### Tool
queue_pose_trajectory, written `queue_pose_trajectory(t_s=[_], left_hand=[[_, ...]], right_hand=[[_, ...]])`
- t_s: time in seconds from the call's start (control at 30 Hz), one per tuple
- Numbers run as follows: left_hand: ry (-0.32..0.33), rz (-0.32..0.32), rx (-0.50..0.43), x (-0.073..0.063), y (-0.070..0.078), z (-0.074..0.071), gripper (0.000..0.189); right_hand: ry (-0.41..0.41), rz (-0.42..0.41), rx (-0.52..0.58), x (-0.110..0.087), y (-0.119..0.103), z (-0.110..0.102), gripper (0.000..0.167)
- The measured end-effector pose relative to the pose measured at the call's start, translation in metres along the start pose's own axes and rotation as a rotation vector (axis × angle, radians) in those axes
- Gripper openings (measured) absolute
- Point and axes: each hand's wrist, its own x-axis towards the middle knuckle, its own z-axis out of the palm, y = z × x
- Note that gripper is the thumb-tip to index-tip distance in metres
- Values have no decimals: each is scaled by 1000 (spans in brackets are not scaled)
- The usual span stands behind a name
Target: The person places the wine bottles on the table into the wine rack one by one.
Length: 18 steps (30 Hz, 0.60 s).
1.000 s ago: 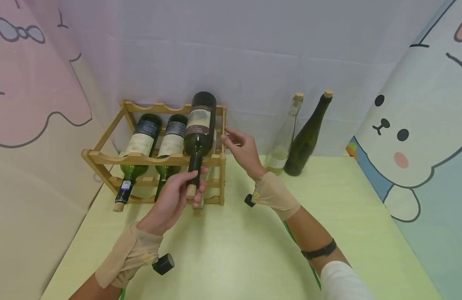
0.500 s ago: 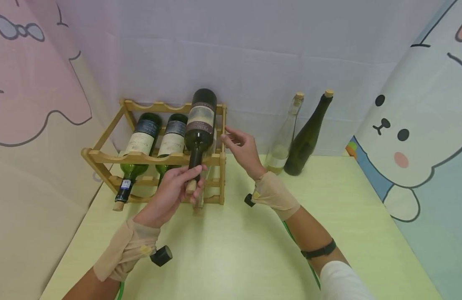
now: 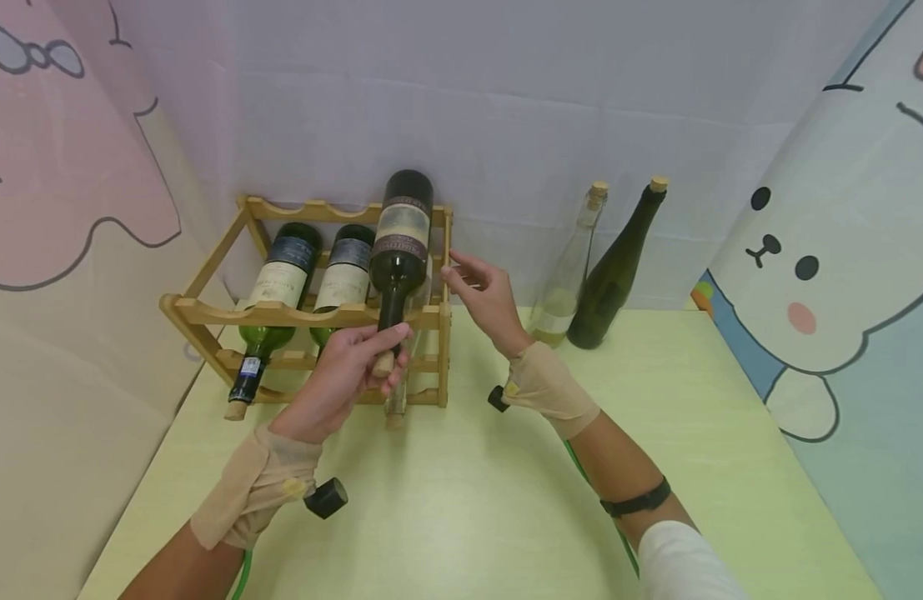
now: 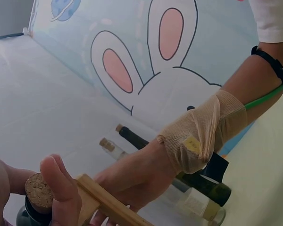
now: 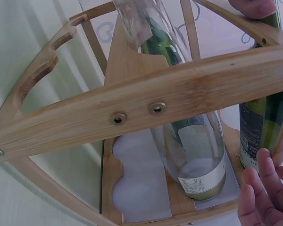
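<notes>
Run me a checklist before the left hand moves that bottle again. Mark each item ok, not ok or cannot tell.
1. Left hand has the held bottle by its neck: ok, thumb and fingers wrap it.
2. Cork in the held bottle's mouth: ok.
3. Held bottle's weight borne by the rack: cannot tell; contact with the rails is unclear.
4. Right hand steadying the rack: cannot tell; its fingertips are at the right side, but any firm hold is unclear.
5. Neighbouring green bottles lying in the rack: ok, side by side.
6. Standing bottles away from the rack: ok, both beyond the right hand.
</notes>
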Motion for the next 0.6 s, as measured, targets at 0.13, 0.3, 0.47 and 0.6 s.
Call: queue_pose_trajectory(t_s=[0.13, 0.3, 0.47, 0.6], left_hand=[[2, 4, 4, 1, 0, 0, 44], [-4, 3, 10, 1, 1, 0, 39], [-16, -5, -3, 2, 1, -2, 30], [-22, -22, -14, 2, 0, -4, 28]], right_hand=[[2, -2, 5, 0, -1, 1, 46], [2, 0, 8, 0, -1, 0, 44], [7, -2, 1, 0, -1, 0, 44], [11, 0, -3, 0, 0, 0, 44]])
